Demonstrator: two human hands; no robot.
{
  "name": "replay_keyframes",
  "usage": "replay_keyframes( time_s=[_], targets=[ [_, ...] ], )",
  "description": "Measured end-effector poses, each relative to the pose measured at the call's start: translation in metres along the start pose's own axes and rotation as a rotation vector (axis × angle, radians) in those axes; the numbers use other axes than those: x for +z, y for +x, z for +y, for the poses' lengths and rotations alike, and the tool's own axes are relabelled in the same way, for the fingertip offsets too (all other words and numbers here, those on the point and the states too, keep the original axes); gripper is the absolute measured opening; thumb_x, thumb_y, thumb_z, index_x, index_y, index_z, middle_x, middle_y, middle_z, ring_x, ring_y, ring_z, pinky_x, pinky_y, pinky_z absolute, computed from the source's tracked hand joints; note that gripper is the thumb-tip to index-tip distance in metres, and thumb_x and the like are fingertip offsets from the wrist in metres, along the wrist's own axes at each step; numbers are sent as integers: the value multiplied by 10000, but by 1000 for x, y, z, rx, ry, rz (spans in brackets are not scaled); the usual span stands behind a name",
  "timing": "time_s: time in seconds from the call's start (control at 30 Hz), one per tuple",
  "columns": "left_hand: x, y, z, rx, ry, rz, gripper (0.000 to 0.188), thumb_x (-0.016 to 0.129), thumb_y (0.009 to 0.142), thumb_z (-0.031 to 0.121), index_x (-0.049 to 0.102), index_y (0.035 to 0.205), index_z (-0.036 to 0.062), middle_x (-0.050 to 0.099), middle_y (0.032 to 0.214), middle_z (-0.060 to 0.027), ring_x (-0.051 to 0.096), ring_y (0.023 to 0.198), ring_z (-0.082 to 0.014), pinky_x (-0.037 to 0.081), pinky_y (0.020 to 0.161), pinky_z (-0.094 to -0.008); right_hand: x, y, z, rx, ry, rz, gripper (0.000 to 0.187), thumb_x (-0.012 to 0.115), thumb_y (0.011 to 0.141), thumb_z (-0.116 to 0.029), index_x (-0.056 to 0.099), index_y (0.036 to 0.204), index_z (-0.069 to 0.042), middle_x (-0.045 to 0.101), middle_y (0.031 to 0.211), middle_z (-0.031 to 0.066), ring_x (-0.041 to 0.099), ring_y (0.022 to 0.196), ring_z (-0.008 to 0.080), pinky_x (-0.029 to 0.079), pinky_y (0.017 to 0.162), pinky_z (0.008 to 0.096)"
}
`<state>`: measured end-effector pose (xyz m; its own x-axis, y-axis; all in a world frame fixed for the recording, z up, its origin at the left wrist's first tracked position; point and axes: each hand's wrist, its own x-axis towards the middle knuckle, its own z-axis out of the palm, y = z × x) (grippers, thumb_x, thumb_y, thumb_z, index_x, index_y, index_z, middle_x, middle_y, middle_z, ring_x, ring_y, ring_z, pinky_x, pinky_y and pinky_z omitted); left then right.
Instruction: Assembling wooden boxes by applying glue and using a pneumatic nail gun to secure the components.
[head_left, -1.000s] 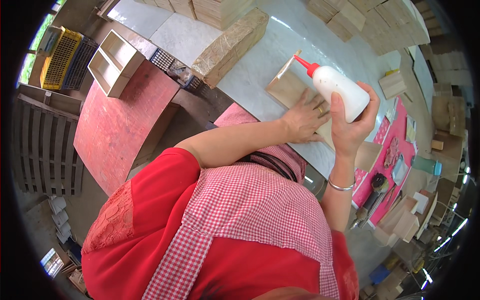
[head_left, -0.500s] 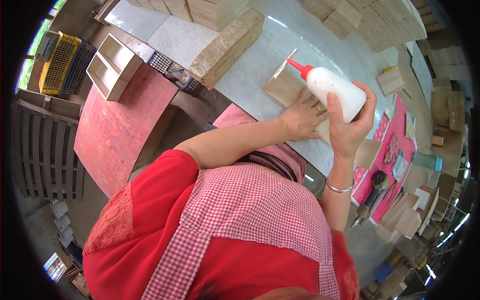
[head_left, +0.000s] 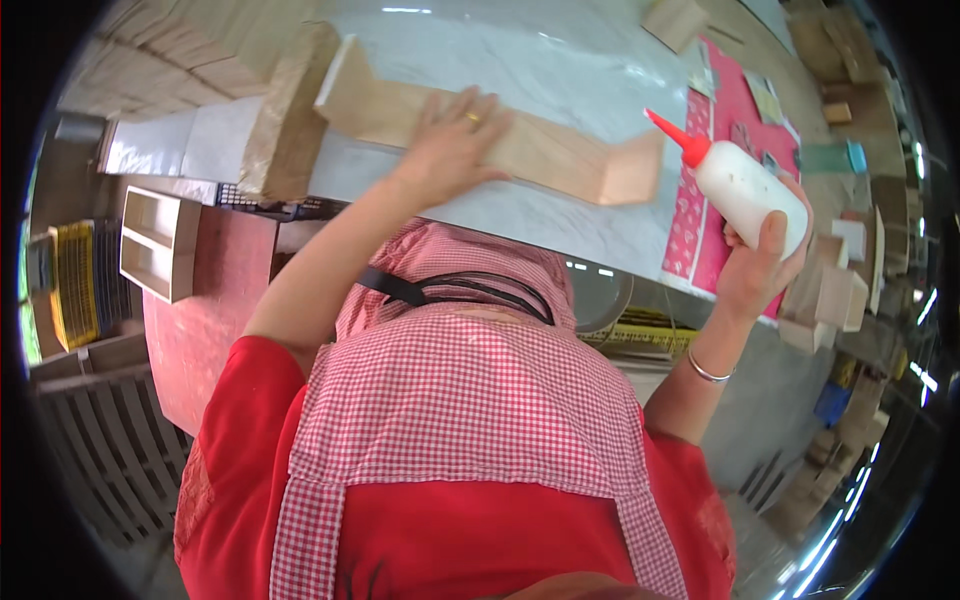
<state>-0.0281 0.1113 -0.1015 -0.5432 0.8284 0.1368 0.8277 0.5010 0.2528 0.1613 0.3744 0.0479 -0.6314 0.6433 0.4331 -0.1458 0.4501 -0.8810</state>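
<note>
On the pale marbled table (head_left: 560,80) lies a thin wooden tray-like piece (head_left: 555,155), a long flat base with an upright panel at each end. My left hand (head_left: 450,150) rests on the base with its fingers stretched out, a ring on one of them. To the right of the piece, my right hand (head_left: 755,275) grips a white squeeze bottle (head_left: 745,190), thumb across its side. The bottle's red pointed nozzle tilts up and to the left, apart from the wood. Some right-hand fingers are hidden behind the bottle.
A tape-wrapped brown block (head_left: 290,120) stands left of the wooden piece, near stacked boards (head_left: 180,60). A pink patterned sheet (head_left: 690,230) covers the table's right end. Farther left, a two-compartment wooden box (head_left: 187,250) sits on a red surface (head_left: 225,300).
The view has swung, so the table sits differently in it. My right hand has carried the bottle from the left end panel to beyond the right one. My left hand stays on the base.
</note>
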Motion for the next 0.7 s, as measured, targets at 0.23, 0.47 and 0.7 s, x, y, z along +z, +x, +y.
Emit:
replay_keyframes(
  time_s=[0.23,0.47,0.7],
  targets=[
    [-6,-7,-12,21,13,28,732,628,877,532,440,1464,138,379,1534,-131,267,1454,-356,185,1163,-608,-51,-30,10,-61,-182,-6,599,710,865,-421,552,1238,20,593,1121,104,599,998,204,502,832,315],
    [-11,-6,-8,-20,10,-26,742,678,864,460,418,1489,156,346,1559,-115,240,1473,-336,163,1185,-575,-48,-33,12,-47,-243,-82,535,769,823,-310,571,1204,9,593,1145,93,578,1006,179,470,875,311],
    [-14,-4,-7,-30,12,-43,751,681,861,454,407,1496,160,345,1558,-117,234,1475,-335,161,1186,-574,-40,-22,18,-103,-222,-74,488,773,825,-243,575,1196,5,603,1133,95,582,977,167,481,848,303]
  ],
)
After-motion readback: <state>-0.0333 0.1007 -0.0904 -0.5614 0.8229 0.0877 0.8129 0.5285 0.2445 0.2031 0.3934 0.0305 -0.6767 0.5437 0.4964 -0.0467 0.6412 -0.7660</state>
